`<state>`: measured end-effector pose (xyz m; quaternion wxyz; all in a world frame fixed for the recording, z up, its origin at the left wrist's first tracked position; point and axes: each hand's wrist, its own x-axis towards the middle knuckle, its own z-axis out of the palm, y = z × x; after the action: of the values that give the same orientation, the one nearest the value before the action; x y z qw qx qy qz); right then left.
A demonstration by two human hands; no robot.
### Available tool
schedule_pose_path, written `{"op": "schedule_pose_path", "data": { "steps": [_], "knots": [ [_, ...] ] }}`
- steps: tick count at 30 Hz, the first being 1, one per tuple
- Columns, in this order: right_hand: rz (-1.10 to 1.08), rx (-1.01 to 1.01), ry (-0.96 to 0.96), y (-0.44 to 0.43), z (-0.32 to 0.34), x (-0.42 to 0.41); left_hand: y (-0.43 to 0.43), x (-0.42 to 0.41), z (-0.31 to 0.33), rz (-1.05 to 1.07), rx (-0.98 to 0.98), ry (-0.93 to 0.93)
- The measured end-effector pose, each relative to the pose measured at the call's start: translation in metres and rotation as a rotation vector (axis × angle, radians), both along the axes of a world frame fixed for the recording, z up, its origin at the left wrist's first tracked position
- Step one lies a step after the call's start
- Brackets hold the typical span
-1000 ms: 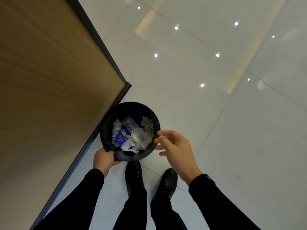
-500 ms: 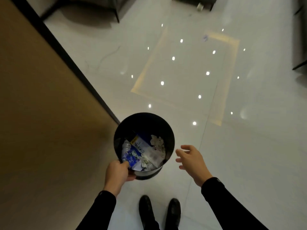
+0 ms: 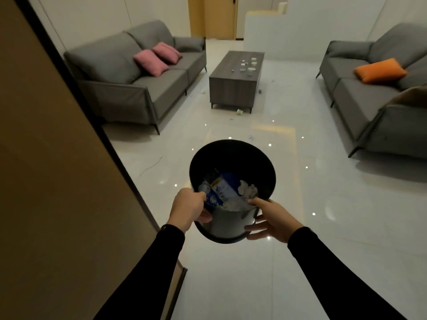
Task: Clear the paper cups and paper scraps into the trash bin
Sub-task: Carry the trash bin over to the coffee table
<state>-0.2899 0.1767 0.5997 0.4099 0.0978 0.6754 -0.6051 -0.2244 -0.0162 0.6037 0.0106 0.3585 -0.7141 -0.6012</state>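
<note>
Currently, round black trash bin is held up off glossy white tile floor, both hands on it. L hand is clamped on near-left rim, digits curled round the edge. R hand cups near-right outer wall, thumb at rim, fingers spread apart against the wall. Bin contents: blue-and-white printed wrapper and crumpled white paper scraps. Small white paper cups stand on dark grey rectangular coffee table, well apart from bin, btwn two grey sofas. One more pale cup lies on floor by table's near end. Brown panel w/ dark edge at left.
</note>
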Motion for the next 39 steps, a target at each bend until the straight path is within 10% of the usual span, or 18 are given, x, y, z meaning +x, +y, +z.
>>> {"op": "schedule_pose_path", "data": {
  "steps": [11, 39],
  "knots": [
    [-0.373, -0.23, -0.065, 0.047, -0.032, -0.144, 0.058, -0.136, -0.012, -0.134, 0.034, 0.043],
    [-0.728, 0.021, -0.274, 0.079, -0.261, -0.348, 0.028, -0.249, -0.264, 0.079, 0.006, -0.498]
  ]
}}
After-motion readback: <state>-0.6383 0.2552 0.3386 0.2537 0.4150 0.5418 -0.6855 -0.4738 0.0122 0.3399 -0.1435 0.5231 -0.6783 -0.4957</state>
